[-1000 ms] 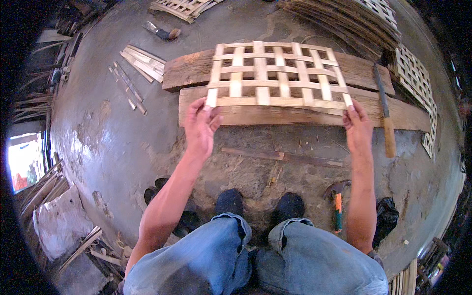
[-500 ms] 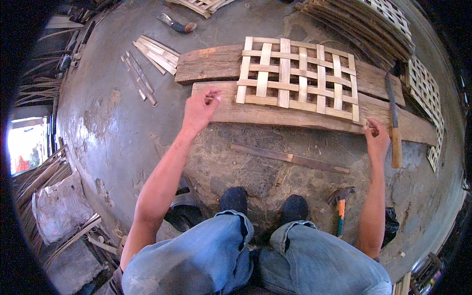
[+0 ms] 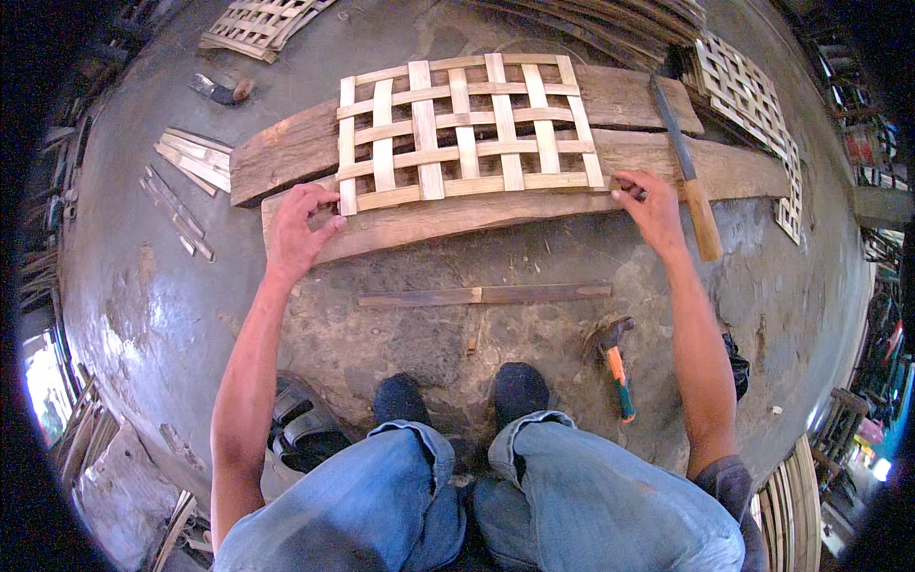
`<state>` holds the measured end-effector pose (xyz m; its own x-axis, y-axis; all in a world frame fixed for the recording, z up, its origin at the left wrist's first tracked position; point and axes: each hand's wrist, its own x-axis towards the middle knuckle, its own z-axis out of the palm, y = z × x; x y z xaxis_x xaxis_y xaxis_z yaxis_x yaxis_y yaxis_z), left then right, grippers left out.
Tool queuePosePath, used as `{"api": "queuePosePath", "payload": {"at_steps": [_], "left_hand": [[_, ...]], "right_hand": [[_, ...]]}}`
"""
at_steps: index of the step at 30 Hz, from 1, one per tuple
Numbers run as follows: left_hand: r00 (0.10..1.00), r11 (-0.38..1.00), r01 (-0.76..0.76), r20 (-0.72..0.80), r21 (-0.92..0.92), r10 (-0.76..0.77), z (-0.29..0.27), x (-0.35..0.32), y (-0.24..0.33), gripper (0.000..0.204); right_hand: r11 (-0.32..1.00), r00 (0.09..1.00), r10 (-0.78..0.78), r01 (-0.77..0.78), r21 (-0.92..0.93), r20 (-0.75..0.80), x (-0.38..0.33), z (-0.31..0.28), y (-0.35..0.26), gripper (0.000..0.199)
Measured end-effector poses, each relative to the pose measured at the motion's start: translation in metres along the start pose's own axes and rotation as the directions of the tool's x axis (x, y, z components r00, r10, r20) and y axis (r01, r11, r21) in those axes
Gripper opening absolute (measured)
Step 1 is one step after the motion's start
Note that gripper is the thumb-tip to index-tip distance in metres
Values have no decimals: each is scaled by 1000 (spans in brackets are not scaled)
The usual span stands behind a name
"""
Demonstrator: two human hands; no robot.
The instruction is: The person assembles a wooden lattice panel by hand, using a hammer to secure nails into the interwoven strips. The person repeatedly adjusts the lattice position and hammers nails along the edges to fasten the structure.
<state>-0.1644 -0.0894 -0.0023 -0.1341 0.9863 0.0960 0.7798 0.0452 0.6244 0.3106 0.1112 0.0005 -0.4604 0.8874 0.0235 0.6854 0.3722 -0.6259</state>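
Note:
A woven panel of pale bamboo strips (image 3: 429,172) lies across two rough wooden planks (image 3: 286,143). My left hand (image 3: 303,234) is at the panel's near left corner, its fingers curled and the thumb a little below them. Beyond the near right corner, my right hand (image 3: 653,210) has its thumb and fingers drawn together in a pinch just past the strip ends. Whatever either hand holds is too thin or hidden to make out. A long knife with a wooden handle (image 3: 703,219) rests on the planks, right of my right hand.
A dark flat strip (image 3: 486,295) and a hammer (image 3: 615,367) lie on the floor nearer me. To the left are loose bamboo strips (image 3: 195,160) and a short curved knife (image 3: 221,91). More woven panels (image 3: 743,91) are stacked at the right, beside sandals (image 3: 307,429) at my left foot.
My view has turned, so the panel and planks sit further left. Both hands have come up against the panel's near corners; the left was apart from it before.

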Motion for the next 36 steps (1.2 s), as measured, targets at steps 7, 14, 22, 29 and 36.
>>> {"api": "queuePosePath", "payload": {"at_steps": [7,14,22,29,36], "left_hand": [[999,1000,-11,-35,12,12,3,-1,1,33],[1000,1000,6,-22,21,-5,-1,1,3,32],[999,1000,-20,-50,22,21,0,0,1,30],[996,997,77,-44,-11,-77,1,9,14,27],[993,992,98,-62,-74,-102,4,4,11,22]], "right_hand": [[1000,1000,-2,2,-19,11,6,8,5,33],[999,999,-34,34,-6,22,9,11,3,32],[1000,999,31,-31,-5,-19,13,9,-12,31],[952,962,258,-268,146,85,30,18,-24,31],[891,947,306,-322,321,99,35,25,-17,40]]}}
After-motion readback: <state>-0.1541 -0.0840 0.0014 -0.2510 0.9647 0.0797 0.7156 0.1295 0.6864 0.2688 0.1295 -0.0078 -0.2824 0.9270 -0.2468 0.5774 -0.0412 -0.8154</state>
